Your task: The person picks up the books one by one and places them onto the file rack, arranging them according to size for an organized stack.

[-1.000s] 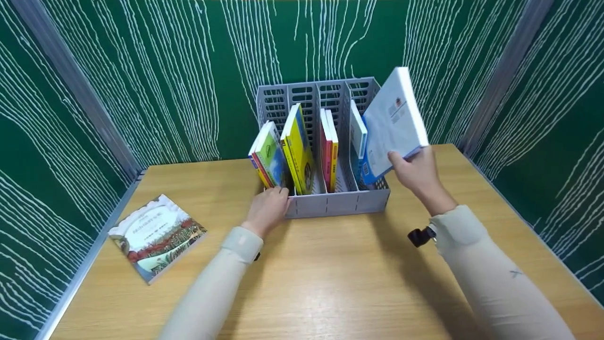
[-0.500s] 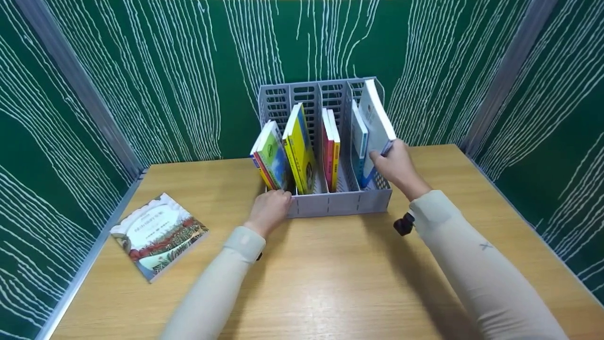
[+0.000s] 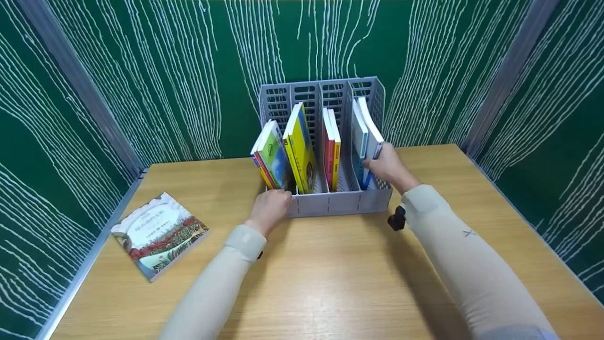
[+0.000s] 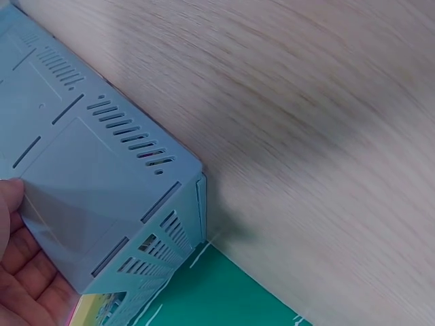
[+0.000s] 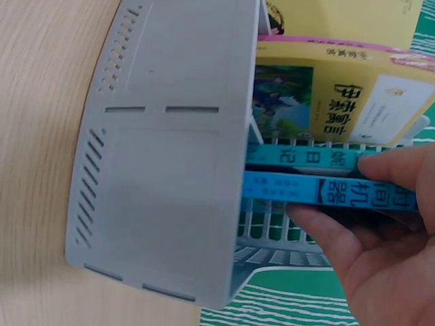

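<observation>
A grey desktop book rack [image 3: 342, 203] with upright dividers stands on the table in the head view. My left hand [image 3: 271, 208] grips its front edge at the left corner; in the left wrist view the thumb lies on the front wall and the fingers curl behind it. My right hand [image 3: 389, 165] holds a blue-spined book [image 5: 285, 187] between thumb and fingers, low in the rightmost compartment. Beside that book stands a thinner teal-spined book [image 5: 272, 156], which the right thumb seems to touch in the right wrist view.
Green and yellow books [image 3: 298, 151] fill part of the left compartments. Red and yellow-spined books [image 3: 331, 151] stand in the third. A picture book [image 3: 158, 233] lies flat on the table at left. Green white-streaked panels [image 3: 179, 80] enclose the table's back and sides.
My right hand has moved left and lowered the blue-spined book from a tilt above the rack into the rightmost compartment, beside the teal one. The left hand has stayed on the rack's edge.
</observation>
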Action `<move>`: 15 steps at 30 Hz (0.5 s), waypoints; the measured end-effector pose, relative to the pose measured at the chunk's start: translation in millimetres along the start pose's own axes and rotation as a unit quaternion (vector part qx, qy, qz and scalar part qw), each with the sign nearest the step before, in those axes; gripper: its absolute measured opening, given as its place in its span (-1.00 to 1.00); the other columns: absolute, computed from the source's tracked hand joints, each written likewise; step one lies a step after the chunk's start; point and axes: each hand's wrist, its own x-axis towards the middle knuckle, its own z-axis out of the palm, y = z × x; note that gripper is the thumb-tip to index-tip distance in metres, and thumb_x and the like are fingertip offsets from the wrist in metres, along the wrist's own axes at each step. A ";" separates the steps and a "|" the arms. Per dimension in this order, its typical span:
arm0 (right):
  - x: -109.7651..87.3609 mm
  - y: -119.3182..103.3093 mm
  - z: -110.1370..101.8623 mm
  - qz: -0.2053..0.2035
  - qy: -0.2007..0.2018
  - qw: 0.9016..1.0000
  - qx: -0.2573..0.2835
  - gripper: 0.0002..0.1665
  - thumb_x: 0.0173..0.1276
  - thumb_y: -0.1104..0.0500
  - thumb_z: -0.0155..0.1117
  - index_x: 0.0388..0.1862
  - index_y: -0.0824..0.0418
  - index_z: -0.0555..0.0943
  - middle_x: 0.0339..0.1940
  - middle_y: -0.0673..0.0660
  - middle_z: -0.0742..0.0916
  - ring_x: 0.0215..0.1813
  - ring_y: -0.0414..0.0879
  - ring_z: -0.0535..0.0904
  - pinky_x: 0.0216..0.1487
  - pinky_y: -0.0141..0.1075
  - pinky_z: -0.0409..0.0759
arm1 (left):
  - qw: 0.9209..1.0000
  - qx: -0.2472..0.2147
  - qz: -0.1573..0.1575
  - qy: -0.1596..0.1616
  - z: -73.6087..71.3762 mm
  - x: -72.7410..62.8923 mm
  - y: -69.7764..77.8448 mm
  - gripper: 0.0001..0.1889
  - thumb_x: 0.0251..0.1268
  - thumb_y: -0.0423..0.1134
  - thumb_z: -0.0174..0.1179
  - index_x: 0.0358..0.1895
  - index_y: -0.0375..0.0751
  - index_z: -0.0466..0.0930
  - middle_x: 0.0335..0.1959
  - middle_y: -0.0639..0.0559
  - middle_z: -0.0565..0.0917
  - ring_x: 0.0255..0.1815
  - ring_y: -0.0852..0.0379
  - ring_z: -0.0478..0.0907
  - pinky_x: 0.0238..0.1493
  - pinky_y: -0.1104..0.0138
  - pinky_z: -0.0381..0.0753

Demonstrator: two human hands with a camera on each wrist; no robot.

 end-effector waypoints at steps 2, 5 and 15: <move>1.8 1.3 0.2 -0.005 -0.011 1.000 -0.010 -0.19 0.59 0.44 0.09 0.76 0.34 0.14 0.69 0.38 0.41 0.67 0.27 0.38 0.69 0.24 0.32 | 1.000 0.001 -0.003 -0.010 -1.3 0.1 0.3 -0.74 0.68 -0.33 0.14 -0.25 -0.31 0.76 -0.34 -0.19 0.83 -0.36 -0.17 0.78 -0.31 -0.01 0.82; 4.0 3.4 0.6 -0.022 -0.030 0.999 -0.022 -0.09 0.53 0.50 0.09 0.79 0.31 0.07 0.72 0.41 0.37 0.70 0.31 0.32 0.71 0.26 0.27 | 1.000 -0.002 -0.006 -0.021 -3.4 -0.2 1.1 -0.74 0.68 -0.33 0.14 -0.23 -0.31 0.76 -0.33 -0.19 0.84 -0.35 -0.16 0.78 -0.30 -0.01 0.82; 6.4 5.4 0.1 -0.037 -0.054 0.997 -0.041 -0.09 0.59 0.52 0.04 0.82 0.23 0.01 0.73 0.40 0.34 0.70 0.32 0.30 0.70 0.31 0.22 | 1.000 -0.009 -0.005 -0.001 -3.7 -1.4 1.7 -0.74 0.65 -0.34 0.16 -0.27 -0.31 0.76 -0.33 -0.20 0.83 -0.34 -0.20 0.79 -0.32 -0.05 0.81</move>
